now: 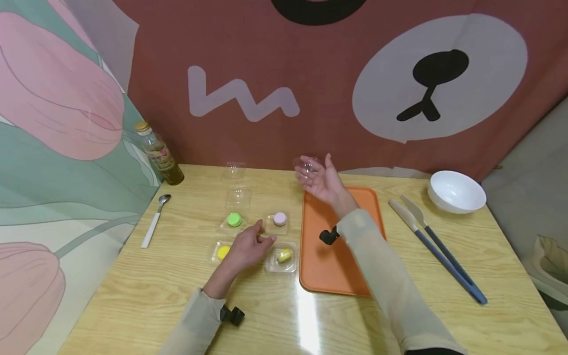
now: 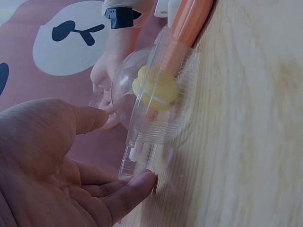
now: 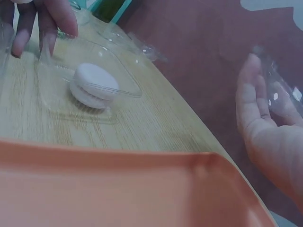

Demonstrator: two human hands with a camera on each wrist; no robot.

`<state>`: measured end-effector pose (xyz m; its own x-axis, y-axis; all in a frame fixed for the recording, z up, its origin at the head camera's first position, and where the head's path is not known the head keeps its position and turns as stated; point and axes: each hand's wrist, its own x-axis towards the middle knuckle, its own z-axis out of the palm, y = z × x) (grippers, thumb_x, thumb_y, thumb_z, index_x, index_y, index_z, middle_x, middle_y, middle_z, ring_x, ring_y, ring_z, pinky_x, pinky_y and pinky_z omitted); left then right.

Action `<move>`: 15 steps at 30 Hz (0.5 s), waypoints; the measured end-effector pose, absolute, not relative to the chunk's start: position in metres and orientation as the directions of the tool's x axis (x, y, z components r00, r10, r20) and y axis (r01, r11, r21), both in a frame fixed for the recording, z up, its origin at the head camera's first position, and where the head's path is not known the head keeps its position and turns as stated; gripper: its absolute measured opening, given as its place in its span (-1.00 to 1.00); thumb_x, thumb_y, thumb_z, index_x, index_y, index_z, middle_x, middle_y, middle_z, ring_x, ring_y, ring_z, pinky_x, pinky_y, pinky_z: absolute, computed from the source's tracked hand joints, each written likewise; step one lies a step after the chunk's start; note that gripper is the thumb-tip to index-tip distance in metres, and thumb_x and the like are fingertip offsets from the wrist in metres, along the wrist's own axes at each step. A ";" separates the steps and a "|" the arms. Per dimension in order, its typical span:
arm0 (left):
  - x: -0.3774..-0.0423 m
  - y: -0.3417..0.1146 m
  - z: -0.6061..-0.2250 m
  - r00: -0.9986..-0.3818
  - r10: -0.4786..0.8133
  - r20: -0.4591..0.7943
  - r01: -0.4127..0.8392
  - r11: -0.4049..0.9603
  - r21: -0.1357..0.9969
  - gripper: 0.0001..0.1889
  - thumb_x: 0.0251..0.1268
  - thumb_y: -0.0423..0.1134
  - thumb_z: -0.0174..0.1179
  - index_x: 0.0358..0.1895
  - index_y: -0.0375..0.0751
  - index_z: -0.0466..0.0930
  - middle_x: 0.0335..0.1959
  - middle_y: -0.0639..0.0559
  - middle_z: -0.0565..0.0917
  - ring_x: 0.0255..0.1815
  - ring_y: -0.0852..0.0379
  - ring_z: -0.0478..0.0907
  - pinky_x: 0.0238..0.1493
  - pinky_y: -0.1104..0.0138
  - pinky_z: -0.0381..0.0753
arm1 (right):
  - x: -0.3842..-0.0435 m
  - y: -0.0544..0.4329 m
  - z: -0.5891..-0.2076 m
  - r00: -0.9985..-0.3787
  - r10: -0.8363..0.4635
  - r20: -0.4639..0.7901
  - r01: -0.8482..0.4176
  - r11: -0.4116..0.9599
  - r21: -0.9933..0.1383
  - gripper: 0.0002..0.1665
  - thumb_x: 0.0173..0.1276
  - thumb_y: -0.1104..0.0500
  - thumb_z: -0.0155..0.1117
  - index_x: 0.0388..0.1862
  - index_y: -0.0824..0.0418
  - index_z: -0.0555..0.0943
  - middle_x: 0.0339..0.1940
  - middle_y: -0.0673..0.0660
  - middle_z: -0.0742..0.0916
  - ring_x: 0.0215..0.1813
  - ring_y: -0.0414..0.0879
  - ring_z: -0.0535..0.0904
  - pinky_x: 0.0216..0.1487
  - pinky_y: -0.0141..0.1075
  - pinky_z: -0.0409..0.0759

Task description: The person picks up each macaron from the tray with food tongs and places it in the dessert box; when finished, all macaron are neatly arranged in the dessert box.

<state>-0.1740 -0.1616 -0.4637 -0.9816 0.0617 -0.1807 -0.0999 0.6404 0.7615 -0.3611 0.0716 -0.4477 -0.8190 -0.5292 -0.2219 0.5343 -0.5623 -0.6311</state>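
Raised over the far end of the orange tray (image 1: 342,273), my right hand (image 1: 326,185) holds a clear plastic lid (image 1: 308,166) in its fingers, palm turned up. My left hand (image 1: 248,246) reaches in low among the small clear boxes, with nothing in its grasp. Its thumb and fingers are spread beside a clear box (image 2: 163,127) holding a yellow macaron (image 2: 156,89) that lies tipped on its side. Around that hand, other clear trays hold a lilac macaron (image 1: 279,219), a green macaron (image 1: 233,219) and a yellow macaron (image 1: 223,253).
Two clear plastic pieces, a nearer one (image 1: 238,197) and a farther one (image 1: 233,170), lie toward the wall. A bottle (image 1: 164,160) and a spoon (image 1: 156,220) are at the left. Right of the tray are tongs (image 1: 443,254) and a white bowl (image 1: 457,192).
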 end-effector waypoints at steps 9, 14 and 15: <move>-0.174 -0.162 -0.463 -0.979 0.059 -0.193 -0.109 0.648 0.753 -0.18 0.44 0.02 0.22 0.53 -0.47 0.15 0.24 -0.12 0.64 -0.02 0.11 0.70 0.04 0.17 0.66 | -0.357 0.072 -0.448 -0.780 -0.604 -0.161 0.590 -0.625 -0.512 -0.05 0.44 -0.56 -0.50 0.63 -0.15 0.20 0.70 0.22 0.07 0.62 0.27 0.18 0.57 0.12 0.09; -0.174 -0.160 -0.462 -0.979 0.057 -0.193 -0.111 0.647 0.754 -0.18 0.43 0.01 0.23 0.53 -0.47 0.15 0.23 -0.12 0.65 -0.03 0.12 0.70 0.03 0.18 0.67 | -0.355 0.071 -0.440 -0.759 -0.650 -0.051 0.591 -0.654 -0.472 -0.12 0.51 -0.50 -0.53 0.67 -0.16 0.08 0.71 0.25 0.02 0.63 0.30 0.13 0.37 0.07 0.51; -0.174 -0.160 -0.462 -0.980 0.057 -0.191 -0.109 0.648 0.754 -0.18 0.43 0.01 0.23 0.53 -0.47 0.15 0.22 -0.12 0.65 -0.04 0.12 0.70 0.03 0.18 0.66 | -0.354 0.070 -0.437 -0.754 -0.656 -0.025 0.589 -0.658 -0.469 -0.13 0.53 -0.48 -0.53 0.68 -0.16 0.05 0.70 0.26 0.03 0.61 0.31 0.17 0.31 0.04 0.56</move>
